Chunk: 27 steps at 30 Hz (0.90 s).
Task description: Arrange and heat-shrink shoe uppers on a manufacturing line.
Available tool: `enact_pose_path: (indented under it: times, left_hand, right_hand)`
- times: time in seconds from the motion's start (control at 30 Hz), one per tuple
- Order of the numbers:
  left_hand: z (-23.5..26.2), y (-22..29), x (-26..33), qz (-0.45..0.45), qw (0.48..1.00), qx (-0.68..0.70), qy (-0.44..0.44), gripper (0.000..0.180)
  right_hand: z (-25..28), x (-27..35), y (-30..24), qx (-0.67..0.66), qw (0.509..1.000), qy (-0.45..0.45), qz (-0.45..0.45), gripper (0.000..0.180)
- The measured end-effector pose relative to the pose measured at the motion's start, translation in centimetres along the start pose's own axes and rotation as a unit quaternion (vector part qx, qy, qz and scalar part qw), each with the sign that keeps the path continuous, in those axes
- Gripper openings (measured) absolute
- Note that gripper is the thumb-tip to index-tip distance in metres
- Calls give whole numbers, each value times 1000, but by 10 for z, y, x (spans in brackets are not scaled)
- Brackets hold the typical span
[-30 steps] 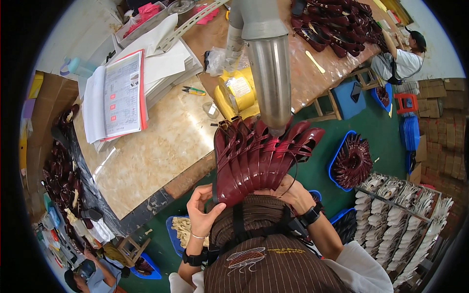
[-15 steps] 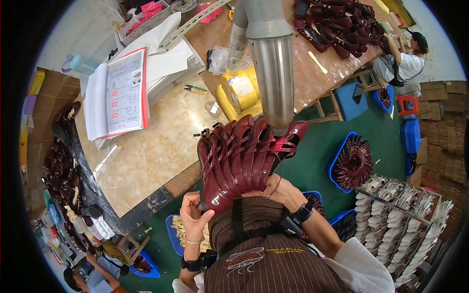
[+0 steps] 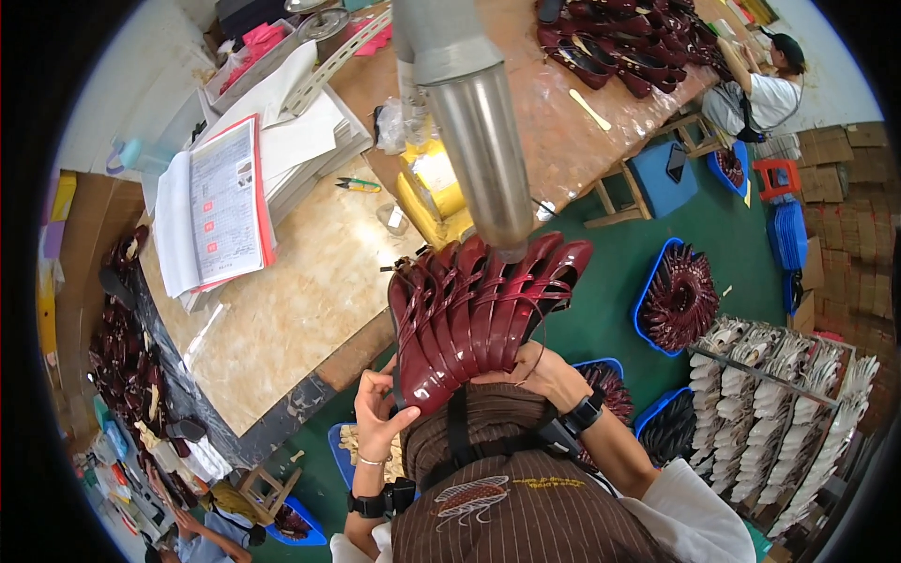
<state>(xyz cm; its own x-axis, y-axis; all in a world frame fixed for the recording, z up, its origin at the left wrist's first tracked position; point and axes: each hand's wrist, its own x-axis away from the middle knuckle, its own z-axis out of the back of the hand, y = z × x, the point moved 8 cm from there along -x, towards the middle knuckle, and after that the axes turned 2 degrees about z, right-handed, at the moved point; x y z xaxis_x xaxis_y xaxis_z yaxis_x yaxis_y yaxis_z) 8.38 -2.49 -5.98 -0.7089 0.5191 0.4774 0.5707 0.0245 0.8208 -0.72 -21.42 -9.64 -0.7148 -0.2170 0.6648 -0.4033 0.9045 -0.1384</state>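
Observation:
A fanned stack of shiny dark red strappy shoes [image 3: 469,324] rests over my lap, toes toward me. My left hand [image 3: 378,418] closes on the toe of the nearest-left shoe, thumb on top. From the right, my right hand [image 3: 554,377] is curled under the toe end of the stack and supports it; part of its fingers is hidden by the shoes. A thin strap hangs beside that hand. Just over the upper, middle part of the stack is the tip of a metal pipe nozzle [image 3: 481,159]. I cannot tell whether it touches the shoes.
A marbled worktable [image 3: 282,347] bears an open paper folder [image 3: 221,206], snips [image 3: 358,185] and a yellow round device [image 3: 436,183]. More red shoes [image 3: 629,42] lie in a far pile, near a seated person [image 3: 770,89]. Blue baskets [image 3: 648,319] and a rack [image 3: 770,422] stand right.
The view has shifted slightly. Against the shoe stack, the nozzle now stands farther left, over its middle rather than its right part. Both hands keep their hold.

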Motion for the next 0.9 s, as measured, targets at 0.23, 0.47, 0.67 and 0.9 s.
enact_pose_path:
  times: [0.23, 0.47, 0.67, 0.9]
  left_hand:
    - [-51, -3, -47, 22, 996, -25, -84, 48]
    - [-88, 4, -80, 16, 986, -81, -143, 44]
    - [-84, 14, -79, 16, 986, -81, -143, 44]
    - [-49, 29, -55, -5, 993, -77, -88, 50]
  right_hand:
    - [30, 30, -34, -56, 992, -10, 115, 37]
    - [44, 43, -58, -63, 984, 19, 166, 39]
    - [34, 43, -59, -67, 981, 1, 180, 40]
    - [16, 26, -38, -69, 989, 7, 128, 40]
